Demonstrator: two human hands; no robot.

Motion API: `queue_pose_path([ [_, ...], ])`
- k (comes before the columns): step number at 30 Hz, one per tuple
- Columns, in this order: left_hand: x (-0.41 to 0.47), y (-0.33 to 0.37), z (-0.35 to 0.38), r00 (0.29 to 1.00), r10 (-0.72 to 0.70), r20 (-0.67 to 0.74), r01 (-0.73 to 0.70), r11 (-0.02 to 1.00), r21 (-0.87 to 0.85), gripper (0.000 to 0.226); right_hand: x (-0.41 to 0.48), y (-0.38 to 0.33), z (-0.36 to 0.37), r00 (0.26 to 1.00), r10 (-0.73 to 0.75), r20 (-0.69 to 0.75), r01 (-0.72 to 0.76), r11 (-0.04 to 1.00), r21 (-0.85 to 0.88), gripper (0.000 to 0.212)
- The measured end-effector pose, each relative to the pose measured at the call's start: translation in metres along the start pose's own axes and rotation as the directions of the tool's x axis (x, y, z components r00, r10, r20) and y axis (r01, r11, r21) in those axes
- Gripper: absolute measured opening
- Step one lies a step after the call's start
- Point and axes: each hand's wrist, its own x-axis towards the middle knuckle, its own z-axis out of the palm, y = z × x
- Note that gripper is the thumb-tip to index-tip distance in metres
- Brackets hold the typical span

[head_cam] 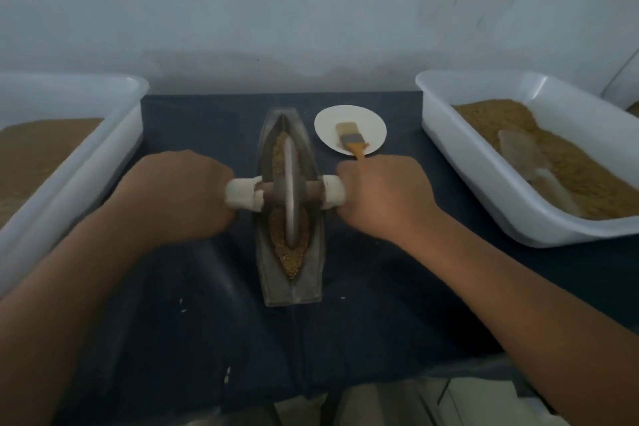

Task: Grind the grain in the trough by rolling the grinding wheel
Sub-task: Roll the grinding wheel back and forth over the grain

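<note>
My left grip (179, 194) and right grip (383, 194) each hold a white-wrapped end of the axle (313, 191). The grinding wheel (292, 190) stands upright in the trough (290, 290) on the counter (380, 287), its edge in the grain (293, 261).

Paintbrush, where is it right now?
In the head view, the paintbrush lies on the white plate, right of the trough, just beyond the right hand.

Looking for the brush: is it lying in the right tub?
No, the brush lies on the small white plate beside the trough.
</note>
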Motion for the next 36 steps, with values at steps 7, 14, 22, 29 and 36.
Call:
queue_pose_path([
  [7,0.037,-0.005,0.005,0.992,-0.124,-0.017,0.123,0.992,-0.038,0.03,0.058,-0.001,0.012,0.997,0.047,-0.06,-0.053,0.994,-0.094,0.021],
  [14,0.05,-0.006,0.001,0.993,-0.117,-0.016,0.116,0.992,-0.058,0.027,0.067,0.001,0.012,0.995,0.088,-0.043,-0.091,0.992,-0.084,0.013],
  [22,-0.002,-0.006,0.005,1.0,0.009,0.018,-0.009,0.999,-0.033,0.029,0.008,-0.003,-0.001,0.998,-0.04,-0.043,0.037,0.996,-0.082,0.037],
  [29,0.04,-0.009,0.003,0.994,-0.1,0.037,0.104,0.985,-0.135,0.028,0.059,-0.004,0.014,0.993,0.088,-0.084,-0.095,0.992,-0.088,0.028],
  [36,0.034,-0.009,-0.005,0.988,-0.037,0.15,0.063,0.983,-0.172,0.022,0.051,-0.002,0.007,0.999,0.051,-0.007,-0.051,0.995,-0.085,0.03],
])
